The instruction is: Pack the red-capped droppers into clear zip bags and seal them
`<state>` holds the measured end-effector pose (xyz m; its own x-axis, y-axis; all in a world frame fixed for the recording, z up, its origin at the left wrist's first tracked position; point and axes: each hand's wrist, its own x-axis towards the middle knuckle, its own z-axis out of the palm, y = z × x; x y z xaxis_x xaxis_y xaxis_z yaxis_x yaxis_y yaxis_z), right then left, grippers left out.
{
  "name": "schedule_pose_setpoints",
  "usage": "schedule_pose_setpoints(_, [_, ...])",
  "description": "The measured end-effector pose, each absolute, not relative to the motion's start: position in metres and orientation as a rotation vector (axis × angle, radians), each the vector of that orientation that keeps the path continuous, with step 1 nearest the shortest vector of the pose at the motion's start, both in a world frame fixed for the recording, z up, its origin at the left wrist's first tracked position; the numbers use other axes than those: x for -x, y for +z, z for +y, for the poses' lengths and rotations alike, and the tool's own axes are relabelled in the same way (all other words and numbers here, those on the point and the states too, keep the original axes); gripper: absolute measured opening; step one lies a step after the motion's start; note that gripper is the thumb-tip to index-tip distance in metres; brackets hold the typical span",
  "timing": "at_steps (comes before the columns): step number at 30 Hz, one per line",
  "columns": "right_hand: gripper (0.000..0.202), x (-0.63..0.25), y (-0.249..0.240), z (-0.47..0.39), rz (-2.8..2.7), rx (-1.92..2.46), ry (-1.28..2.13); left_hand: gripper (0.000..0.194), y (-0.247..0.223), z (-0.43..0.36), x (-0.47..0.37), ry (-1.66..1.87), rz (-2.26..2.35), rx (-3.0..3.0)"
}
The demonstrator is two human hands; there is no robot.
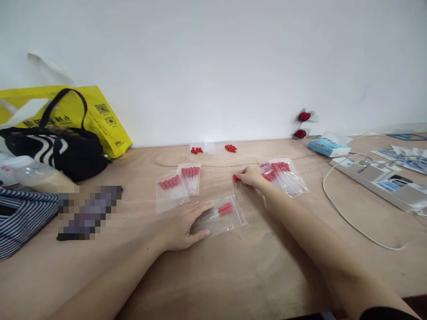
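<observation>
The left hand (187, 224) and right hand (249, 175) were left uncovered, with fingers and wrists exposed. The left forearm (133, 262) and right forearm (300, 222) were likewise bare along their visible lengths. A small round spot (147, 248) was seen on the left forearm. The right arm was covered near the elbow by a black sleeve (387, 313), of which only the curved hem was shown at the lower frame edge.
</observation>
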<state>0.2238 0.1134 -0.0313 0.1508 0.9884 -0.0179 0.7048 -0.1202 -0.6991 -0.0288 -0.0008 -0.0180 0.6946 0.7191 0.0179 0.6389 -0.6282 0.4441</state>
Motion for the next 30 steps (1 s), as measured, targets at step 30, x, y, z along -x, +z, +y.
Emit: schedule_pose_setpoints(30, [0.030, -0.226, -0.046, -0.004, -1.249, 1.102, 1.293, 0.054, -0.019, 0.000, 0.029, 0.293, 1.036, -2.539])
